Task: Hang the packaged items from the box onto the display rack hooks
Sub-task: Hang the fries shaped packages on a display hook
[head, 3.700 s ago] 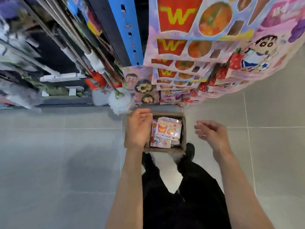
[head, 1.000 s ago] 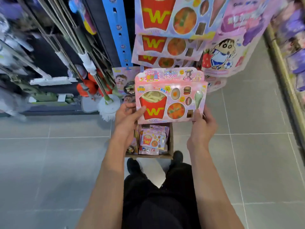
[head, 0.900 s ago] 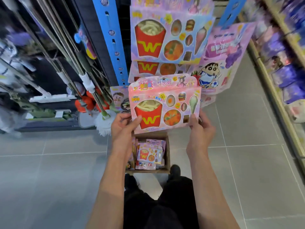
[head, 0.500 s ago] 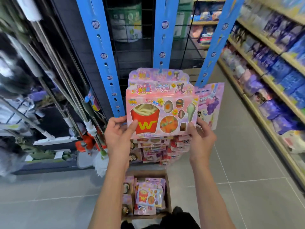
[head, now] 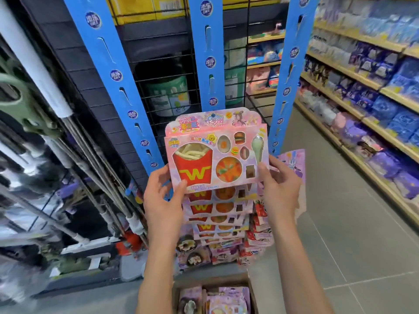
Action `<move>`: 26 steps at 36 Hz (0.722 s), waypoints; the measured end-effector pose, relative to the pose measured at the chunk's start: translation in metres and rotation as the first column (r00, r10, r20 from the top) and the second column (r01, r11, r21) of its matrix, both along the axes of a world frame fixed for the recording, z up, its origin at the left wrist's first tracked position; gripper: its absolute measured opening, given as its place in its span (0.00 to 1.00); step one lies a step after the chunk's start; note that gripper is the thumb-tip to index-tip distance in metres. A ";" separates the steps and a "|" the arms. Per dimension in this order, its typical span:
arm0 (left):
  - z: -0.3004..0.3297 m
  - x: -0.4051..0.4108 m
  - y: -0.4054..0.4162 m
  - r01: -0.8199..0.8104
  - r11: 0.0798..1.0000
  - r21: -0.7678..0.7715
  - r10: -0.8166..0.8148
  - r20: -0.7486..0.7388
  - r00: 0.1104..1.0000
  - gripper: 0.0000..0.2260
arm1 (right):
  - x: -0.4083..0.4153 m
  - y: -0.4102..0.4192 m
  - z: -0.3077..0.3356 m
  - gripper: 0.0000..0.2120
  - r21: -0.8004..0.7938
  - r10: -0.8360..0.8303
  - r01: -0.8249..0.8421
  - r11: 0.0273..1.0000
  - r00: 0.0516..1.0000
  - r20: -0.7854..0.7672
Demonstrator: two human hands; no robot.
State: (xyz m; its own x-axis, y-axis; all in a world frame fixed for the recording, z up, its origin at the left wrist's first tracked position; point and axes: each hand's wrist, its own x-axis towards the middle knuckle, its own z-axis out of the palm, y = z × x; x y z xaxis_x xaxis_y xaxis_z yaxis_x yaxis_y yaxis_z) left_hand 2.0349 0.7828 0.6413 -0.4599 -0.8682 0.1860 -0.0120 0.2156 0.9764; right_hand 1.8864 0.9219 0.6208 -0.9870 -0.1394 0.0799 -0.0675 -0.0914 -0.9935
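Left hand: thumb on the front, fingers behind, pinching the lower left corner of the pack. Right hand: pinching its lower right edge. Pack: upright, printed face toward the person, long axis level, hang tab uppermost against the middle blue strip. Hung packs: a column directly below. Box: on the floor, holding more packs.

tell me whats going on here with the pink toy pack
A person is stocking a shop display. The left hand and right hand grip the bottom corners of a pink toy food package, raised in front of the middle blue rack strip, above matching packs already hanging. The cardboard box on the floor holds more.
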 end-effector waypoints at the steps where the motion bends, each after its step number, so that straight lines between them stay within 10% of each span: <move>1: 0.001 -0.001 -0.001 -0.001 1.000 0.012 0.001 -0.006 1.000 0.14 | -0.001 -0.001 0.002 0.12 0.002 0.006 -0.006 1.000 1.000 -0.006; 26: -0.007 -0.006 -0.005 -0.040 0.994 0.105 0.041 -0.012 0.999 0.15 | -0.008 -0.005 0.002 0.08 0.032 -0.002 0.001 0.999 0.999 0.038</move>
State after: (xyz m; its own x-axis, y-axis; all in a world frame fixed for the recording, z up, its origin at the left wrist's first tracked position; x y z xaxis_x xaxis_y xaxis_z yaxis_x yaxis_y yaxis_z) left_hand 2.0285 0.7779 0.6339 -0.4221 -0.9011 0.0997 -0.0048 0.1122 0.9937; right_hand 1.8783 0.9170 0.6227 -0.9895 -0.1397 0.0375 -0.0295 -0.0593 -0.9978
